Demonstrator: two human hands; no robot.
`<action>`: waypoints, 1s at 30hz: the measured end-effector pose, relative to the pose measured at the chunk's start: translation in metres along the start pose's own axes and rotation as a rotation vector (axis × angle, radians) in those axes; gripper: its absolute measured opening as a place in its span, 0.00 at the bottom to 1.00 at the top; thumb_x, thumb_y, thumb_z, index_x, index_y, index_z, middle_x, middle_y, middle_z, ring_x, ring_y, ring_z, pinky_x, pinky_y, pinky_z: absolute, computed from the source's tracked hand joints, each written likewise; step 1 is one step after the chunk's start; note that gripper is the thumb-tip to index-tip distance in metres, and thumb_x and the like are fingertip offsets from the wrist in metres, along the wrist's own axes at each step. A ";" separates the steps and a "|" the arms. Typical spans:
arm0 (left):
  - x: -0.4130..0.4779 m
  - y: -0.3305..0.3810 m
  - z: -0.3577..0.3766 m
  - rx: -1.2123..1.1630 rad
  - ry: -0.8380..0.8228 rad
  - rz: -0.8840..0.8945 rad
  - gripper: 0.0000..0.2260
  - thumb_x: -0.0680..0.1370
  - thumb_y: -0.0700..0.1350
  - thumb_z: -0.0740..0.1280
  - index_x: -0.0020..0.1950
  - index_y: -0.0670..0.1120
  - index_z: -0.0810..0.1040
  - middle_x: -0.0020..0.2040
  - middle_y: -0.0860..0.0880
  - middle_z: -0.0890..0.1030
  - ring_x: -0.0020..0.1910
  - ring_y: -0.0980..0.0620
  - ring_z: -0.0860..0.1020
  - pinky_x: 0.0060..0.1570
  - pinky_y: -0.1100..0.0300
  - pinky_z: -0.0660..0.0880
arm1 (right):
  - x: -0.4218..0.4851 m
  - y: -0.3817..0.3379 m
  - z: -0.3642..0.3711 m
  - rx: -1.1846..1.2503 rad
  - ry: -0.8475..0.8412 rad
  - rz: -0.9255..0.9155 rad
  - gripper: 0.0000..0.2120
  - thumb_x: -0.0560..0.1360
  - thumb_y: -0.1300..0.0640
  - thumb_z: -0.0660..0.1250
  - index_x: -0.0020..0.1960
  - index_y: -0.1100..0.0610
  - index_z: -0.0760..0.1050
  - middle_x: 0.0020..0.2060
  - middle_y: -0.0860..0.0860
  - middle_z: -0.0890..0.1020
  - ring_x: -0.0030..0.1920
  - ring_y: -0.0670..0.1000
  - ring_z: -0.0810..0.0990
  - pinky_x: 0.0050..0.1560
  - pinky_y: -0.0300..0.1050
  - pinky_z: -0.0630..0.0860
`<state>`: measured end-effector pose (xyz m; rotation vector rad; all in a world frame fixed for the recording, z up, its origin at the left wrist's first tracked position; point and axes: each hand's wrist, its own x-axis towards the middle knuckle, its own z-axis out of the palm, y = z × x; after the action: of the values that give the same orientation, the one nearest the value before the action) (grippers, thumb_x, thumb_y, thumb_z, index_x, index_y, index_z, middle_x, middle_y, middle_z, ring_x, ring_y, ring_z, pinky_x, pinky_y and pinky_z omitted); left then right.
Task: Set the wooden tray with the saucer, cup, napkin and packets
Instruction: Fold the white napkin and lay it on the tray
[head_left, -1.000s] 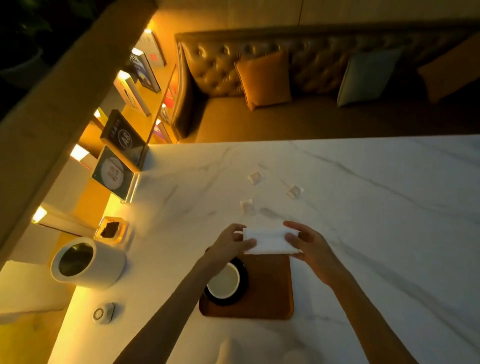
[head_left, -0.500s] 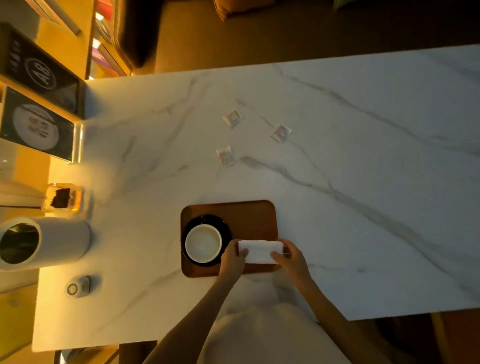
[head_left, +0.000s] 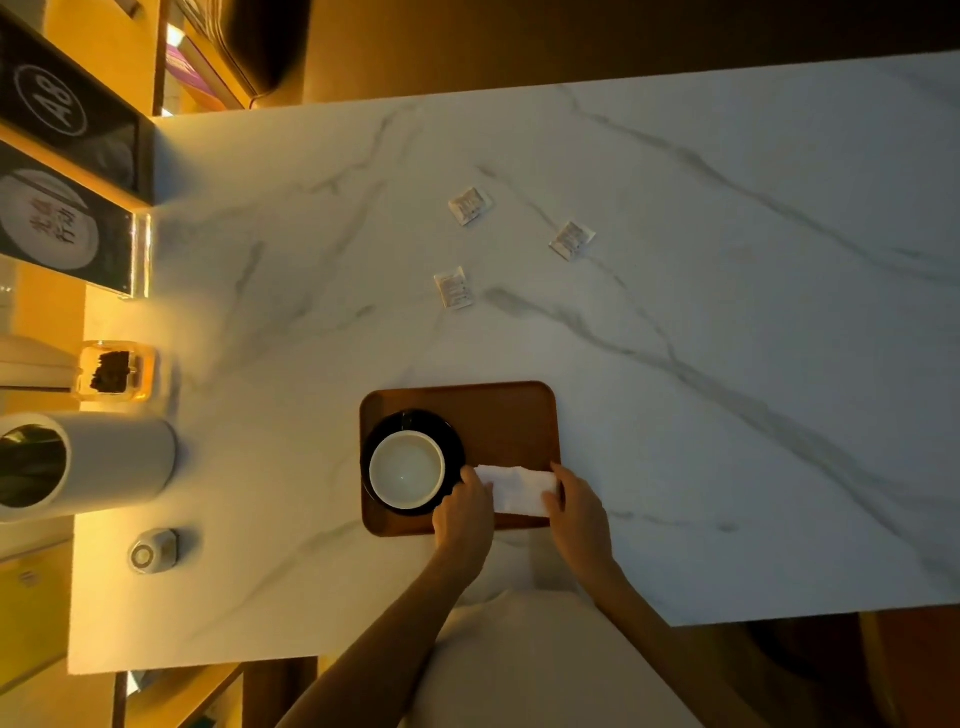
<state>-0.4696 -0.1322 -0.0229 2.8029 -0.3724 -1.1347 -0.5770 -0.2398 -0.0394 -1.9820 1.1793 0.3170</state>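
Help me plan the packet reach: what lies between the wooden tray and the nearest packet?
Nothing but bare marble table: the head view shows no object between the wooden tray and the nearest packet.

Site: I log it as a café or tea lounge. Evidence: a marble table (head_left: 727, 415) with a card (head_left: 52, 98) marked "A8" at its edge, a printed sign (head_left: 57, 228) in a clear stand, loose single-serve packets (head_left: 470, 206), a tray (head_left: 509, 421) with cup (head_left: 407, 470) and saucer (head_left: 415, 418), and warm shelf lighting.
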 end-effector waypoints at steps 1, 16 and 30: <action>0.000 -0.002 0.000 0.023 0.009 0.013 0.16 0.83 0.52 0.56 0.65 0.44 0.69 0.50 0.46 0.83 0.45 0.48 0.83 0.40 0.58 0.79 | 0.000 0.001 -0.001 0.001 0.012 -0.009 0.19 0.80 0.53 0.61 0.70 0.55 0.69 0.64 0.55 0.78 0.62 0.54 0.77 0.61 0.47 0.75; 0.008 -0.004 -0.008 0.235 -0.073 0.111 0.12 0.81 0.46 0.61 0.62 0.42 0.73 0.53 0.45 0.82 0.47 0.47 0.82 0.42 0.55 0.78 | 0.011 -0.001 -0.009 -0.123 0.005 -0.051 0.21 0.78 0.46 0.62 0.68 0.53 0.70 0.61 0.53 0.77 0.59 0.53 0.78 0.56 0.48 0.78; -0.024 -0.044 0.029 0.433 -0.108 0.611 0.35 0.80 0.48 0.59 0.79 0.47 0.39 0.79 0.45 0.35 0.77 0.44 0.33 0.75 0.43 0.36 | -0.027 0.026 -0.015 -0.764 -0.133 -0.518 0.28 0.79 0.41 0.48 0.75 0.52 0.62 0.75 0.56 0.63 0.74 0.63 0.62 0.69 0.65 0.65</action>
<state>-0.4981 -0.0832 -0.0349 2.6143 -1.5170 -1.1457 -0.6153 -0.2405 -0.0277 -2.7725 0.4335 0.6825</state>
